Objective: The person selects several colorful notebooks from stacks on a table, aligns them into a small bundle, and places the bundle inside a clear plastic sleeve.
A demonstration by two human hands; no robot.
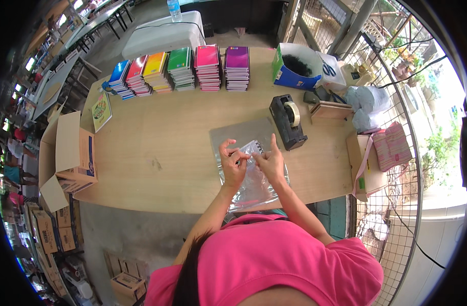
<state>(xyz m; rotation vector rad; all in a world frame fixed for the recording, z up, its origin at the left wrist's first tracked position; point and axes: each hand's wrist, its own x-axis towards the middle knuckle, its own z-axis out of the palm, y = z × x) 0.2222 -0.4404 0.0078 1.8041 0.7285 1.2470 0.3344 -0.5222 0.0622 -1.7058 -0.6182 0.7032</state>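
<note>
**Two bare hands work over a spiral-bound notebook**

A spiral-bound notebook (252, 147), mostly hidden by fingers and glare, lies with glossy clear film (256, 189) on the worktop (157, 127), right of its middle; the film reaches the near edge. The left hand (234, 168) bends its fingers beside the notebook, while the right hand (271, 164) holds its index finger outstretched. Their thumbs point toward each other, close together (whether either hand grips the film or the notebook cannot be told). A grey plastic sheet (233, 130) shows just beyond. To the right stands a black tape dispenser (283, 127), apart from the hands. A small wooden stand (329, 111) is farther out, toward the right edge, where a cardboard box (365, 171) and a striped pink bag (392, 148) sit. Six notebook stacks (208, 69), blue through purple, line the far edge; a blue-and-green box (289, 76) occupies the far right corner. Near the far left corner lies a yellow booklet (101, 112), and an open carton (73, 145) stands at the left edge.
</note>
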